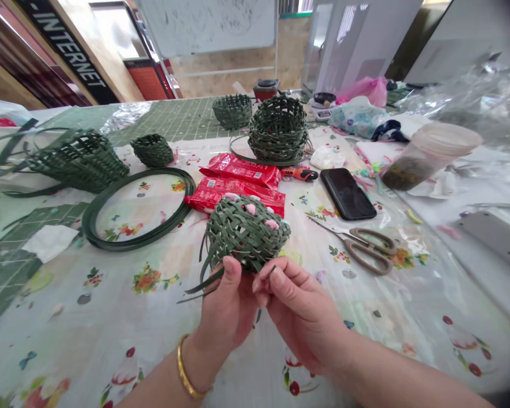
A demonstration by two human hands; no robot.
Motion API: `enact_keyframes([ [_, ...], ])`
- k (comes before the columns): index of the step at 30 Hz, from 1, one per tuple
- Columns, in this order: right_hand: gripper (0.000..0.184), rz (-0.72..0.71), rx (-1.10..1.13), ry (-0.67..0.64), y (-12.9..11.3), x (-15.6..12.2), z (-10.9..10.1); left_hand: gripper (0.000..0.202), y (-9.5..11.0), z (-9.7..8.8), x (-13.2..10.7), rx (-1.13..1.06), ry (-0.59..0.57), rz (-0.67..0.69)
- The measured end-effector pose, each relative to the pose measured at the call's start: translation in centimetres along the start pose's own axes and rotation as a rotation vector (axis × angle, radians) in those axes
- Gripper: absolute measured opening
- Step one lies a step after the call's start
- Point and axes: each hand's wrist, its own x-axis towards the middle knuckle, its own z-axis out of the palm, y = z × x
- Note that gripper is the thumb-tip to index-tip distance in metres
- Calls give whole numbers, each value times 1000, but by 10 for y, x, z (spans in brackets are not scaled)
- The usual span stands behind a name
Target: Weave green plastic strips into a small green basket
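Note:
A small woven basket (242, 232) of dark green flat strips, dotted with pink and white tufts, is held up off the table between my hands. My left hand (227, 300) grips its near lower left side, thumb pressed against the weave. Closed in a pinch, my right hand (293, 294) holds a green strip (259, 265) at the basket's near lower edge; the fingertips partly hide it. Loose strip ends (204, 283) stick out to the left of the basket. Behind it lie red plastic packets (246, 190).
A coil of green strip (93, 226) lies left, near woven baskets (83, 158). A taller woven basket (278, 130) stands behind. To the right are scissors (365, 246), a black phone (348, 194) and a tilted plastic tub (429, 153). A floral sheet (153, 328) covers the table.

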Motion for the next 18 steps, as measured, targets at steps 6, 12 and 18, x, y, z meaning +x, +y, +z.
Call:
enact_keyframes([
  [6, 14, -96, -4, -38, 3, 0, -3, 28, 4, -2, -1, 8, -33, 0],
  [12, 15, -175, -113, -62, -1, 2, -2, 29, 4, 1, -1, 13, -50, 79],
  [18, 14, -93, -69, -58, -2, 0, -3, 27, 4, 2, -3, 27, 60, 80],
])
